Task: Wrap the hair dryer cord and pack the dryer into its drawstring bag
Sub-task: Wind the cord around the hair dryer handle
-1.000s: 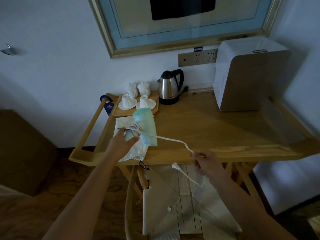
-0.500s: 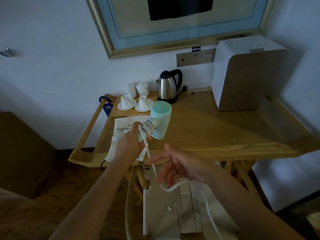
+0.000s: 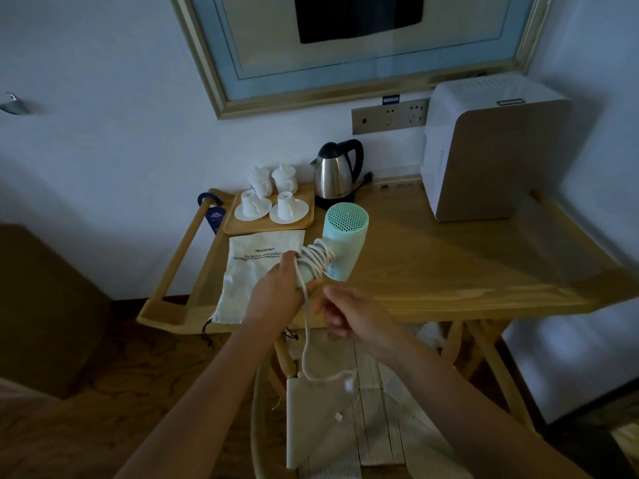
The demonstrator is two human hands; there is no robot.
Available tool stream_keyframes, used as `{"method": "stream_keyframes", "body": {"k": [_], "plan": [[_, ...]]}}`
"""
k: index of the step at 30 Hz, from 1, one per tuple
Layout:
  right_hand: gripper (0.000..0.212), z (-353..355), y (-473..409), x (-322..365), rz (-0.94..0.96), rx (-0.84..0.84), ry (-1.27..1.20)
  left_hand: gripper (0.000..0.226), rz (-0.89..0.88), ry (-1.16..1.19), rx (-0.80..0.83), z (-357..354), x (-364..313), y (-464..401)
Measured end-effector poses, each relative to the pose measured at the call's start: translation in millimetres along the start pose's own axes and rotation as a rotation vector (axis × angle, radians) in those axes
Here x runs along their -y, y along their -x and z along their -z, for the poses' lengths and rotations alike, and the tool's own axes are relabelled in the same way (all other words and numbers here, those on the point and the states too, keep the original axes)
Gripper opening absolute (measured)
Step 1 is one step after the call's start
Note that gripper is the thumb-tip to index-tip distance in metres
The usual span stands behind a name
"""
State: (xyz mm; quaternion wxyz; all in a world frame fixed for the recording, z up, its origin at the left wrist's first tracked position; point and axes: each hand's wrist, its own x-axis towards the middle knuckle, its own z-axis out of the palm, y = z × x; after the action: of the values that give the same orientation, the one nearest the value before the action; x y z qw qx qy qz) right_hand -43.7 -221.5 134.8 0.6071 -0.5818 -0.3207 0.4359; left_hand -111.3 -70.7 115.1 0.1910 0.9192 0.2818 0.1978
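My left hand [image 3: 276, 293] grips the handle of a mint-green hair dryer [image 3: 344, 242], held above the table's front edge with its grille facing me. Several turns of white cord [image 3: 316, 259] are wound around the handle. A loose length of cord hangs down from the handle in a loop, ending in a blurred white plug [image 3: 349, 385]. My right hand [image 3: 349, 314] is just right of the hanging cord with fingers curled at it. The white drawstring bag [image 3: 256, 271] lies flat on the table behind my left hand.
The wooden table [image 3: 449, 264] carries a tray with white cups [image 3: 273, 209], a steel kettle [image 3: 337, 176] and a white appliance [image 3: 491, 150] at the back right. A chair with a pale seat [image 3: 345, 426] stands below the hands. A framed picture hangs above.
The dryer has turned so its grille faces me. My right hand came in from the right, up to the handle, and more cord sits wound on it; the loose tail is shorter.
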Motion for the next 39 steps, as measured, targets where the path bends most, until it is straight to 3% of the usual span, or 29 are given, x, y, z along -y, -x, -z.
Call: {"method": "stream_keyframes", "body": {"k": [2, 5, 7, 11, 17, 24, 26, 29, 33, 36, 39], "plan": [[0.034, 2.9, -1.6, 18.0, 0.09, -0.006, -0.112, 0.048, 0.009, 0.016, 0.053, -1.6, 2.9, 3.5], [0.018, 7.1, -10.2, 30.9, 0.189, -0.186, 0.345, 0.046, 0.038, 0.022, 0.037, -5.1, 4.7, 11.2], [0.027, 6.5, -9.8, 18.8, 0.045, -0.214, 0.449, 0.051, 0.028, 0.044, -0.011, -5.7, 1.4, 10.4], [0.03, -11.9, -0.6, -11.0, -0.076, -0.019, 0.227, 0.06, 0.009, 0.008, -0.084, -0.9, -1.5, -2.4], [0.033, -1.5, -2.4, 18.7, 0.137, -0.088, -0.064, 0.052, 0.052, -0.11, 0.019, -3.6, 10.6, 6.6], [0.032, -6.6, -16.2, 49.3, 0.229, -0.054, -0.07, 0.045, 0.101, -0.267, 0.258, -32.6, -13.8, 9.6], [0.03, 3.6, -13.0, 48.4, 0.208, -0.038, -0.004, 0.041, 0.227, -0.08, 0.268, -28.0, -14.1, 4.0], [0.028, 26.6, 1.9, 30.9, 0.182, -0.067, 0.244, 0.02, 0.487, 0.496, 0.281, -15.7, -9.8, 1.7], [0.023, 51.4, 16.1, -2.3, 0.165, -0.091, 0.41, 0.013, 0.472, 1.077, 0.474, -2.9, -8.0, 6.2], [0.026, 66.7, 16.4, -23.9, 0.094, -0.105, 0.331, 0.029, 0.394, 1.228, 0.644, 2.6, -8.5, 8.9], [0.025, 85.1, 17.9, -45.7, 0.067, -0.007, 0.363, 0.039, 0.385, 1.272, 0.7, 8.5, -4.7, 8.1]]}}
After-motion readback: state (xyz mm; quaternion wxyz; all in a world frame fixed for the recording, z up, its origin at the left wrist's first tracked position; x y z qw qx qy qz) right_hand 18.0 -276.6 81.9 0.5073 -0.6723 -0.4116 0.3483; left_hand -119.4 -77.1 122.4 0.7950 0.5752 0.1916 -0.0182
